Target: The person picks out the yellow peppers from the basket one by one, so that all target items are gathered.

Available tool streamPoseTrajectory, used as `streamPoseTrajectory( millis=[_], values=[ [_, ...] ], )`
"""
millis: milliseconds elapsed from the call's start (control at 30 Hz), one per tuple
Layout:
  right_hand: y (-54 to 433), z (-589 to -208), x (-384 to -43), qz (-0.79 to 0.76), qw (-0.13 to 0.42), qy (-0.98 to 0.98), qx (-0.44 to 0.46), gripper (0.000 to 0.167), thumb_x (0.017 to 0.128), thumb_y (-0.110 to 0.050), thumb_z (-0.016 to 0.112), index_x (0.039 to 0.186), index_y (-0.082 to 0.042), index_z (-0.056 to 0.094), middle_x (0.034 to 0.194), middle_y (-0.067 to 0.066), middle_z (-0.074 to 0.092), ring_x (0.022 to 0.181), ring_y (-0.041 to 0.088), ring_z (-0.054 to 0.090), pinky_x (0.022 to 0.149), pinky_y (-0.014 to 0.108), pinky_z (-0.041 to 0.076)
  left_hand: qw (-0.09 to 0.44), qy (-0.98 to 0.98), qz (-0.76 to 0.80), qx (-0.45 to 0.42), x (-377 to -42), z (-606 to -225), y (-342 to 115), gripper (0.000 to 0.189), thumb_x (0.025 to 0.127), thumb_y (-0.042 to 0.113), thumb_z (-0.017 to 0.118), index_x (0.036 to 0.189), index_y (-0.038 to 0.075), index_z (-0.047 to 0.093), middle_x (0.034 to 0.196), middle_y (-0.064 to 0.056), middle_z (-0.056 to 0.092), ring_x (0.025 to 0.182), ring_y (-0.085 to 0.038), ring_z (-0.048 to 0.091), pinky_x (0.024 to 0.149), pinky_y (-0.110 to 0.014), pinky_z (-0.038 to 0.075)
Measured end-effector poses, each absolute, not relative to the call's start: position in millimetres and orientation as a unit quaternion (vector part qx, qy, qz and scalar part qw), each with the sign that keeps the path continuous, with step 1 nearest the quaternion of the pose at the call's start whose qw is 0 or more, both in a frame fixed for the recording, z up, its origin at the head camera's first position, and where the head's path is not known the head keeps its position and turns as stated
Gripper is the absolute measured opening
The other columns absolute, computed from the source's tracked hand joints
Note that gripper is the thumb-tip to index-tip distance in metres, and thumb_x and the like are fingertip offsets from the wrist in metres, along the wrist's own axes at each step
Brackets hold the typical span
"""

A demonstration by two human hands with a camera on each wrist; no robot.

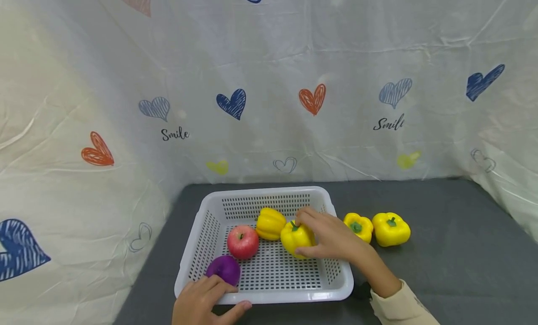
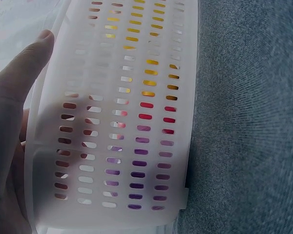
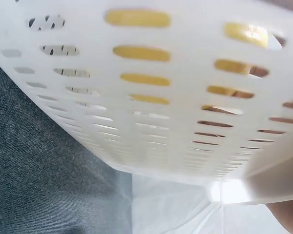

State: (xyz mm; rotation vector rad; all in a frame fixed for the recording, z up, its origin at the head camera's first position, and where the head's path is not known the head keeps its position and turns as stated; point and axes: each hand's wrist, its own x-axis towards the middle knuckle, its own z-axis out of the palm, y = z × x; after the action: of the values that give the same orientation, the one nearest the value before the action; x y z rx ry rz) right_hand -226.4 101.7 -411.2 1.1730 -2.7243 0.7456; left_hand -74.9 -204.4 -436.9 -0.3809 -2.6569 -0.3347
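A white perforated plastic basket holds a red apple, a purple round object and two yellow bell peppers. My right hand reaches over the basket's right side and grips one yellow bell pepper, thumb at its near side and fingers over its top. The other pepper lies just left of it. My left hand holds the basket's near rim at the left corner, its fingers over the rim beside the purple object. In the left wrist view, the thumb lies along the outside of the wall.
Two more yellow bell peppers, one close to the basket and one further right, lie on the dark grey table cloth. A pale curtain printed with hearts hangs behind the table and along its left side.
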Motion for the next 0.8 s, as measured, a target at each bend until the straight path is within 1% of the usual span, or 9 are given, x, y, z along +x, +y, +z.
streamPoseTrajectory(
  millis=[100, 267, 333, 467, 667, 800],
  values=[
    [103, -410, -224, 0.257, 0.035, -0.884, 0.388, 0.052, 0.082, -0.048, 0.08, 0.121, -0.019, 0.059, 0.13, -0.003, 0.057, 0.105, 0.012, 0.058, 0.089, 0.038, 0.052, 0.218, -0.959, -0.121, -0.135, -75, -436, -204, 0.035, 0.072, 0.071, 0.076, 0.078, 0.037, 0.07, 0.077, 0.027, 0.053, 0.067, 0.002, 0.043, 0.059, -0.023, 0.038],
    [106, -408, -218, 0.285, 0.016, -0.878, 0.384, 0.051, 0.082, -0.046, 0.081, 0.121, -0.023, 0.057, 0.128, -0.007, 0.056, 0.103, 0.008, 0.057, 0.09, 0.034, 0.052, 0.206, -0.963, -0.119, -0.129, -74, -434, -204, 0.038, 0.074, 0.074, 0.072, 0.078, 0.036, 0.071, 0.077, 0.026, 0.053, 0.067, 0.001, 0.043, 0.059, -0.024, 0.038],
    [107, -406, -215, 0.292, 0.013, -0.878, 0.38, 0.051, 0.082, -0.046, 0.081, 0.121, -0.024, 0.056, 0.129, -0.009, 0.055, 0.106, 0.007, 0.057, 0.092, 0.034, 0.051, 0.203, -0.964, -0.118, -0.126, -73, -434, -204, 0.039, 0.074, 0.075, 0.071, 0.078, 0.036, 0.071, 0.076, 0.025, 0.053, 0.067, 0.001, 0.043, 0.059, -0.025, 0.037],
    [111, -404, -209, 0.308, 0.014, -0.873, 0.378, 0.051, 0.083, -0.045, 0.081, 0.121, -0.022, 0.057, 0.132, -0.006, 0.057, 0.112, 0.01, 0.058, 0.094, 0.037, 0.051, 0.205, -0.963, -0.119, -0.125, -74, -433, -204, 0.039, 0.074, 0.074, 0.071, 0.078, 0.036, 0.071, 0.076, 0.025, 0.053, 0.067, 0.001, 0.043, 0.06, -0.025, 0.038],
    [118, -401, -202, 0.332, 0.016, -0.866, 0.374, 0.052, 0.084, -0.044, 0.081, 0.124, -0.02, 0.057, 0.131, -0.007, 0.058, 0.112, 0.01, 0.058, 0.094, 0.039, 0.051, 0.214, -0.961, -0.12, -0.125, -74, -434, -203, 0.038, 0.073, 0.074, 0.073, 0.077, 0.037, 0.07, 0.076, 0.026, 0.052, 0.066, 0.002, 0.043, 0.06, -0.025, 0.04],
    [125, -398, -196, 0.352, 0.025, -0.858, 0.373, 0.053, 0.083, -0.039, 0.082, 0.124, -0.021, 0.055, 0.136, -0.006, 0.055, 0.119, 0.013, 0.056, 0.096, 0.04, 0.05, 0.213, -0.962, -0.12, -0.121, -74, -434, -203, 0.04, 0.073, 0.075, 0.071, 0.077, 0.036, 0.07, 0.076, 0.025, 0.053, 0.066, 0.001, 0.043, 0.06, -0.025, 0.04]
  ],
)
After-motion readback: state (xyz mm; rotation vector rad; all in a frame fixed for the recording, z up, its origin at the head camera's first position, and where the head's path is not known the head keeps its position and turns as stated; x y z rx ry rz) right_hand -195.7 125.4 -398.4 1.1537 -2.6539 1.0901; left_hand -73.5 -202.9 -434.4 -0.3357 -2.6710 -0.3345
